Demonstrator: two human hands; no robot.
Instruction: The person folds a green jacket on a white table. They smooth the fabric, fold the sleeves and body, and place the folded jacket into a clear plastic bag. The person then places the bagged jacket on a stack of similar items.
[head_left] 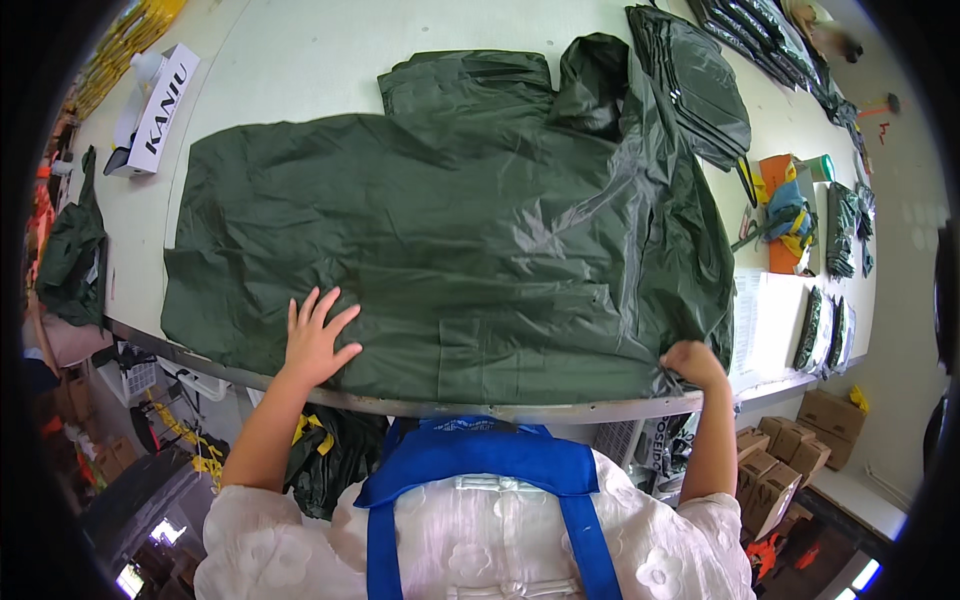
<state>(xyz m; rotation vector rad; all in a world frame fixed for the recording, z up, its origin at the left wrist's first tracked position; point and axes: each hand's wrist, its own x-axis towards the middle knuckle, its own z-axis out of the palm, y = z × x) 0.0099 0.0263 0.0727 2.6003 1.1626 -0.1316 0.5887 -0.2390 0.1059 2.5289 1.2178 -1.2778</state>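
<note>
A dark green hooded raincoat [430,230] lies spread across the table, its hood [597,85] at the upper right and its hem toward the left. My left hand [318,342] rests flat on the fabric near the front edge, fingers spread. At the lower right of the coat my right hand [694,364] is closed, with the edge of the fabric pinched in its fingers. A sleeve [470,82] juts out beyond the far side of the body. Shiny creases run down the coat from the hood toward my right hand.
A stack of folded dark green garments [695,85] lies at the far right. Past it are an orange box [783,255] with cloths, white paper [765,330] and small bagged packs [815,330]. A white box [160,110] stands at the left. The table's front edge [500,408] borders my waist.
</note>
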